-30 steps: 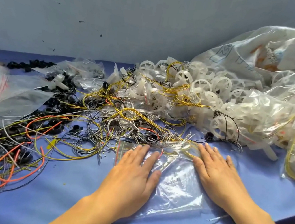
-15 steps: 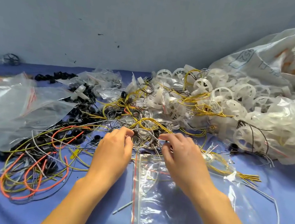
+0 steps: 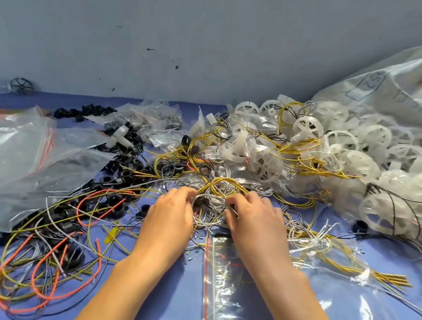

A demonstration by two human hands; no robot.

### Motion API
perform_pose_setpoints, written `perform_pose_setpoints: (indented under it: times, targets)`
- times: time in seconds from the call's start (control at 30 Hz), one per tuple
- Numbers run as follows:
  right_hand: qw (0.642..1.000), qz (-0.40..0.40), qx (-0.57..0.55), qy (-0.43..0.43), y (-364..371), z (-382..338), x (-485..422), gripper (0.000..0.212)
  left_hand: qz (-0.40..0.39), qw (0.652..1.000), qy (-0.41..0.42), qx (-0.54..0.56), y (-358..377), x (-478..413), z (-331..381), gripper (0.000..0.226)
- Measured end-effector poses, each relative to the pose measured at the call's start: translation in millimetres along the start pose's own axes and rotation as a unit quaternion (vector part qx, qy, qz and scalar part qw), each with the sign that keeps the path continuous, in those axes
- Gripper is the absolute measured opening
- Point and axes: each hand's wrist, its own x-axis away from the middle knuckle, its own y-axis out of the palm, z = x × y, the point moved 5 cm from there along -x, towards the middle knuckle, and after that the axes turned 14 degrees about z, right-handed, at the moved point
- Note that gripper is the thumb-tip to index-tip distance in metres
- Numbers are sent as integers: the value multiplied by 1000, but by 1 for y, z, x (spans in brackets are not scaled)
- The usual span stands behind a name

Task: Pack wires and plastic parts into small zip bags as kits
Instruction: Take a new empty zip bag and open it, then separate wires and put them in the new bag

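My left hand and my right hand are side by side in the middle of a wire tangle of yellow, grey and black wires. The fingertips of both hands curl into a coil of grey wire with a black ring between them. A clear zip bag with a red seal line lies flat on the blue table just below my right hand. Translucent white plastic wheels are heaped at the back right, some with yellow wire looped over them.
A big clear sack of white parts fills the right. Empty zip bags lie stacked at the left. Orange and yellow wires and black rings spread over the left of the blue table. A grey wall stands behind.
Both hands left the flat zip bag and reached forward into the wire pile. Since half a second ago their fingertips have closed in on a grey wire coil.
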Motion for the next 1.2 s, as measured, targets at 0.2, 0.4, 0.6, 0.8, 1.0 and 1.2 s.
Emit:
perform_pose_setpoints:
  times: [0.2,0.4,0.6,0.8,1.0,1.2]
  targets:
    - [999,-19,-12,24,9,-4,-3,34,9,997,42,71,-6,1,4,32]
    - [998,-10,-36,42,7,-1,-5,28,-5,974,49,222,-18,3,22,46]
    - [991,67,-113,20,-13,-9,-12,24,11,938,-30,346,-23,5,20,31]
    - [990,91,-109,-12,-36,-17,-12,31,-11,889,-83,450,-22,3,25,18]
    - [990,78,-119,-7,-40,-10,-6,28,-19,875,-68,478,-22,5,35,22]
    - [992,64,-105,-10,-45,-7,-2,29,40,920,-31,389,-21,9,36,23]
